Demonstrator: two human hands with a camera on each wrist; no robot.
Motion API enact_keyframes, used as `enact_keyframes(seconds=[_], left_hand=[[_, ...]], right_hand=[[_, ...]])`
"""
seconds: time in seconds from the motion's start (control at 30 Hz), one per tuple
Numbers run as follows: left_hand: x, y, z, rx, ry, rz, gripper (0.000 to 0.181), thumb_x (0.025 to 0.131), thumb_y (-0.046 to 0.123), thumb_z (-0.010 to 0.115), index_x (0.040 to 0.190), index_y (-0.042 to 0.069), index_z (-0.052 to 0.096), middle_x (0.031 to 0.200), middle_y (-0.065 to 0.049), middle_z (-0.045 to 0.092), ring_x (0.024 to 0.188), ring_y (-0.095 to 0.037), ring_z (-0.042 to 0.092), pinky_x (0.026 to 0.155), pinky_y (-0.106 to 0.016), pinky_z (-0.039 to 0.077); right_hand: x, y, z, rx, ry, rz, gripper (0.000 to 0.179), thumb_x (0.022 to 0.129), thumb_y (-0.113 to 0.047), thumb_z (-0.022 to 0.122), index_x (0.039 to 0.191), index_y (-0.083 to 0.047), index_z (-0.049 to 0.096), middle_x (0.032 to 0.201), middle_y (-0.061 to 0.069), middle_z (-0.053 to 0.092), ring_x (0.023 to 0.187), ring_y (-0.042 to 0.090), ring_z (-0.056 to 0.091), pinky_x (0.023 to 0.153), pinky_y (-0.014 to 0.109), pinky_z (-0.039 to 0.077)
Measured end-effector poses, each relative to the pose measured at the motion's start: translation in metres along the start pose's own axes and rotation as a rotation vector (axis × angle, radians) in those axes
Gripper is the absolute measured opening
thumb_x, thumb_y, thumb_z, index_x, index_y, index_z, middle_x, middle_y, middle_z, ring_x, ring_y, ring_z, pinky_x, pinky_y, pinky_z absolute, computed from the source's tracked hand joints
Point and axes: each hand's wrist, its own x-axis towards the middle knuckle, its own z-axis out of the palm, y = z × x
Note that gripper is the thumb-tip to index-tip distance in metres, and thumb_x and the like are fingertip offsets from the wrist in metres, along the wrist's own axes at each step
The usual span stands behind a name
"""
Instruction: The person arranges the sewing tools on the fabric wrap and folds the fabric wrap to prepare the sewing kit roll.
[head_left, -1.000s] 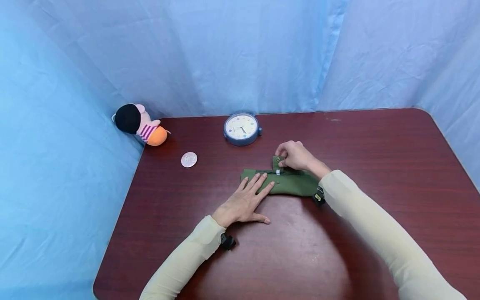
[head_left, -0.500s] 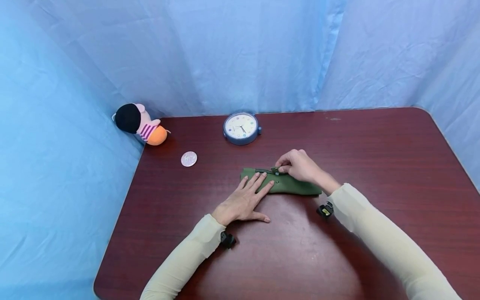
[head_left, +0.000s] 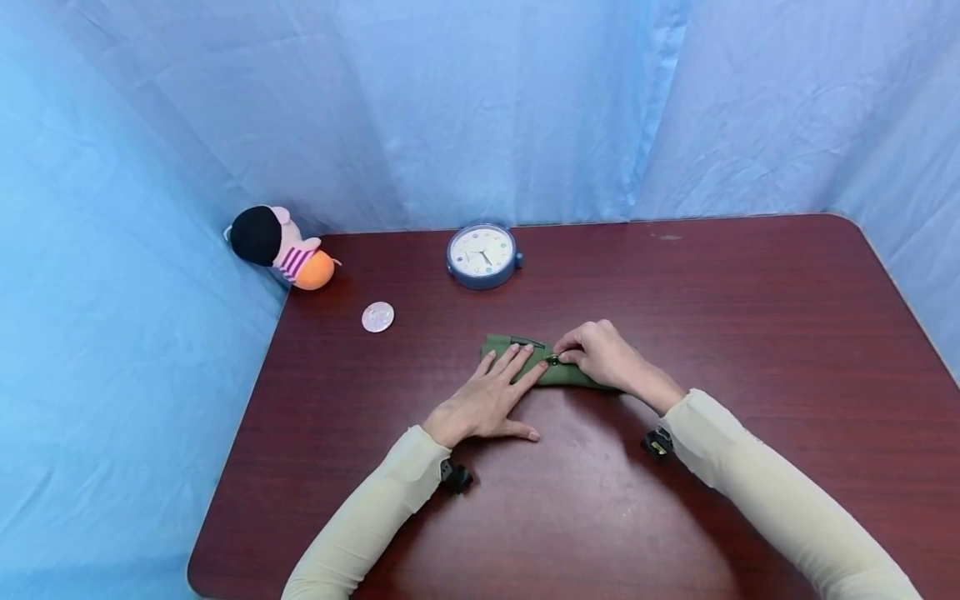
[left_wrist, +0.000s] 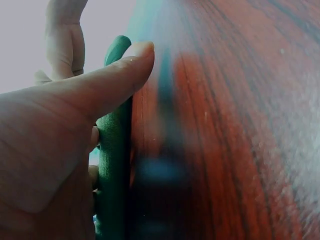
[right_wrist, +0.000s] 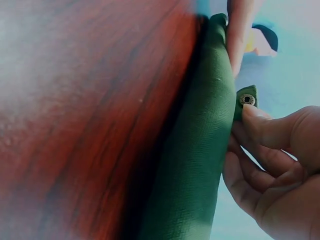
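Observation:
A green fabric pouch (head_left: 573,377) lies flat on the table, with a dark zipper-like line along its far side. My left hand (head_left: 487,404) rests on its left part, fingers spread and straight, thumb out over the tabletop. With thumb and fingers, my right hand (head_left: 603,358) pinches the pouch's small snap flap (right_wrist: 246,97), folded over toward the near side. The right wrist view shows a round metal snap on the flap beside the thumb tip. In the left wrist view the pouch's edge (left_wrist: 112,165) runs under the left hand. The right hand hides the pouch's right part.
A blue round clock (head_left: 482,257) lies near the table's back edge. Left of it is a pale round disc (head_left: 378,317). A plush toy (head_left: 281,248) with a black head sits at the back left corner. Blue curtains (head_left: 480,108) enclose the reddish-brown table (head_left: 750,333).
My right hand has moved toward me, bringing the flap from upright at the far side down over the pouch. My left hand has stayed in place.

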Motion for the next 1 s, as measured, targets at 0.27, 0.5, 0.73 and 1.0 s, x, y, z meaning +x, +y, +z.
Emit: enact_keyframes(seconds=[0.27, 0.5, 0.73, 1.0], left_hand=[[0.0, 0.0, -0.001, -0.007, -0.007, -0.002, 0.104, 0.086, 0.072, 0.058, 0.163, 0.025, 0.007, 0.172, -0.007, -0.002, 0.16, -0.026, -0.002, 0.129, -0.051, 0.011], [0.001, -0.001, 0.001, -0.008, -0.013, -0.007, 0.104, 0.086, 0.073, 0.057, 0.163, 0.025, 0.007, 0.172, -0.006, -0.004, 0.16, -0.025, -0.003, 0.129, -0.051, 0.01], [0.002, -0.002, 0.002, -0.011, -0.015, -0.004, 0.104, 0.086, 0.073, 0.057, 0.163, 0.024, 0.008, 0.172, -0.007, -0.003, 0.16, -0.025, -0.003, 0.129, -0.051, 0.01], [0.0, -0.001, 0.0, -0.025, -0.015, 0.001, 0.103, 0.086, 0.072, 0.058, 0.163, 0.024, 0.008, 0.172, -0.007, -0.004, 0.16, -0.026, -0.003, 0.129, -0.051, 0.009]], right_hand=[[-0.003, 0.001, 0.003, -0.073, 0.054, -0.082, 0.01, 0.085, -0.009, 0.077, 0.093, -0.008, 0.082, 0.091, 0.009, 0.08, 0.088, 0.026, 0.076, 0.077, 0.043, 0.06], [-0.005, 0.001, 0.003, -0.134, 0.027, -0.126, 0.011, 0.085, -0.007, 0.076, 0.095, -0.009, 0.082, 0.092, 0.008, 0.079, 0.089, 0.026, 0.075, 0.08, 0.043, 0.06], [-0.01, -0.001, 0.005, -0.221, 0.029, -0.223, 0.012, 0.087, -0.002, 0.073, 0.094, -0.007, 0.081, 0.093, 0.008, 0.078, 0.089, 0.025, 0.073, 0.081, 0.041, 0.06], [-0.011, 0.003, 0.01, -0.341, 0.084, -0.389, 0.017, 0.087, 0.004, 0.069, 0.092, -0.007, 0.081, 0.091, 0.008, 0.077, 0.087, 0.022, 0.072, 0.078, 0.038, 0.059]])
